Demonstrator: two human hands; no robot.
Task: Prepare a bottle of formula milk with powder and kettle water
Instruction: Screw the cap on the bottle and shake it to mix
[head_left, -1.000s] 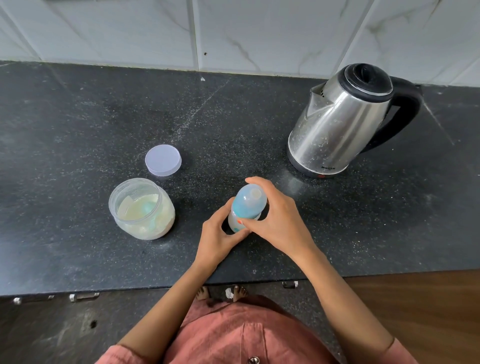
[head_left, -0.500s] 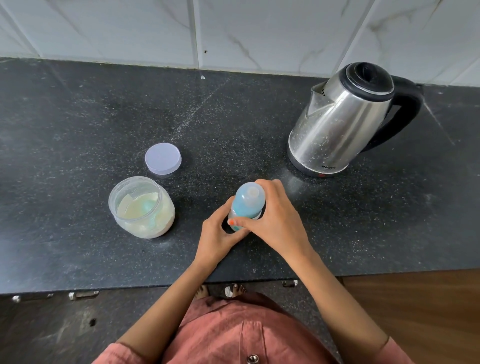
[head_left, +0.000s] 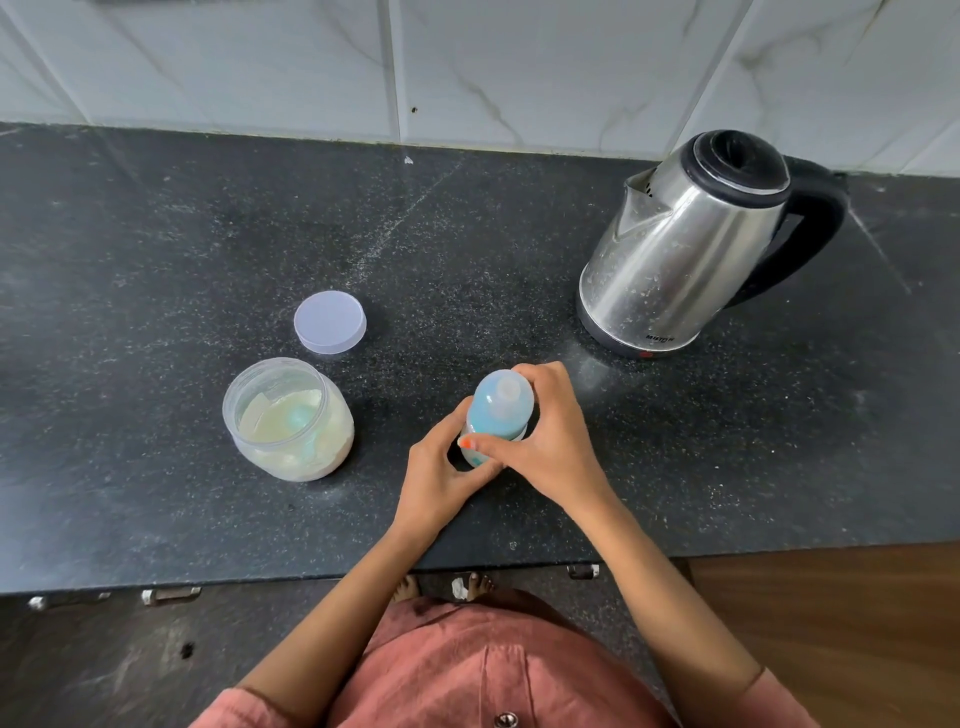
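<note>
While the baby bottle (head_left: 498, 415) stands upright on the black granite countertop (head_left: 156, 234), near its front edge, both hands close around it. The left hand (head_left: 441, 475) reaches in from below and left, its fingers curled round the bottle's lower body with the thumb raised along the near side. The right hand (head_left: 545, 436) comes over from the right with the wrist bent, fingers wrapped behind the blue cap and the thumb pressed across the front of the collar. To the left sits an open powder jar (head_left: 288, 418) with a blue scoop inside, its round lid (head_left: 330, 322) lying flat just behind it. A steel electric kettle (head_left: 685, 249) stands well apart at the back right.
</note>
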